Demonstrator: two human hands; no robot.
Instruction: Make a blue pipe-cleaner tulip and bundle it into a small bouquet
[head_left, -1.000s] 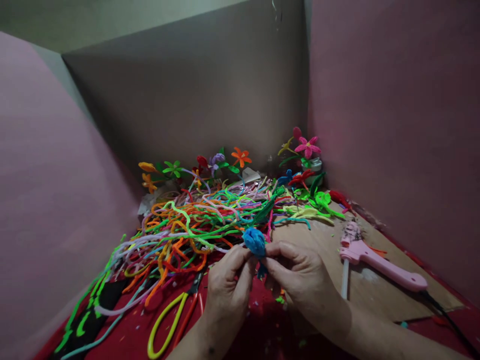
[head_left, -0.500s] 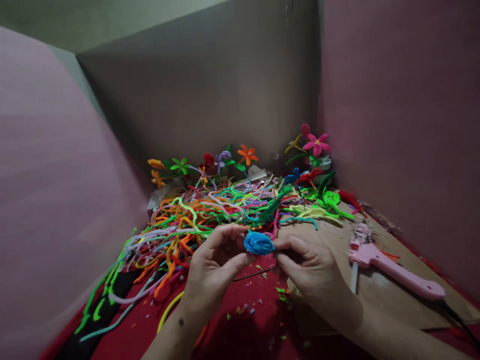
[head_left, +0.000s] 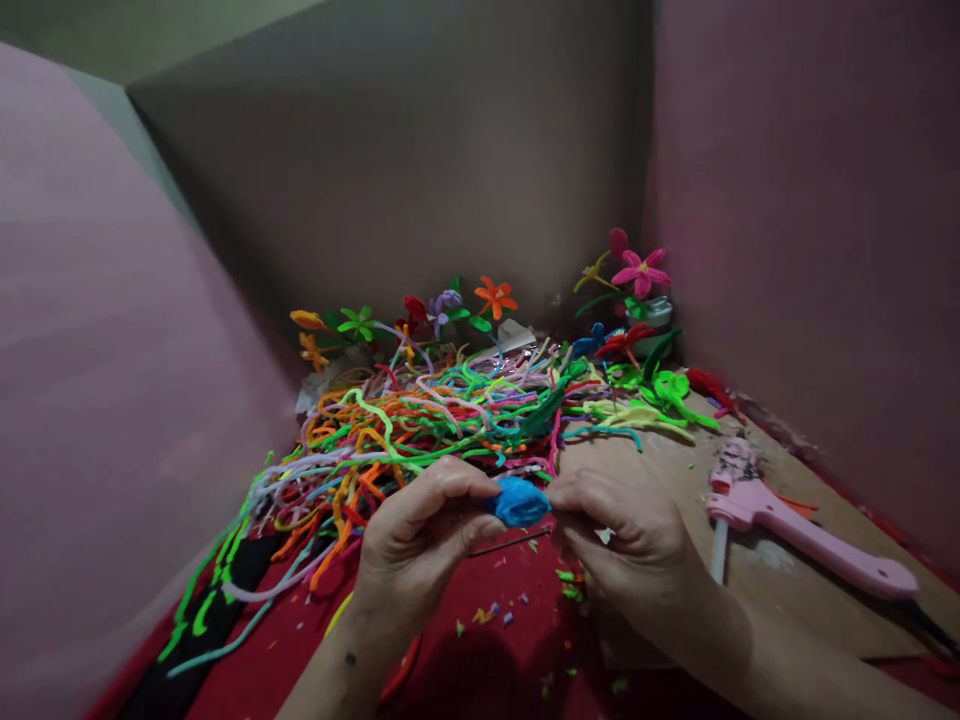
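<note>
A blue flower bud of fuzzy pipe cleaner [head_left: 523, 502] is held level between my two hands, above the red cloth [head_left: 480, 670]. My left hand [head_left: 420, 535] pinches its left end between thumb and fingers. My right hand [head_left: 637, 540] pinches the pointed right end with thumb and forefinger. Just below the bud runs a thin dark rod [head_left: 510, 543], partly behind my left fingertips; I cannot tell if it is held or lying on the cloth. Fingers hide both ends of the bud.
A big heap of coloured pipe cleaners [head_left: 420, 410] lies ahead, with finished pipe-cleaner flowers [head_left: 496, 297] behind it. On the right, a pink glue gun [head_left: 810, 540] rests on a cardboard sheet [head_left: 667, 620]. Walls close in on both sides. Small scraps [head_left: 487, 613] dot the cloth.
The bud has turned a little in my fingers, and both hands sit slightly lower in view. The whole view has shifted a little.
</note>
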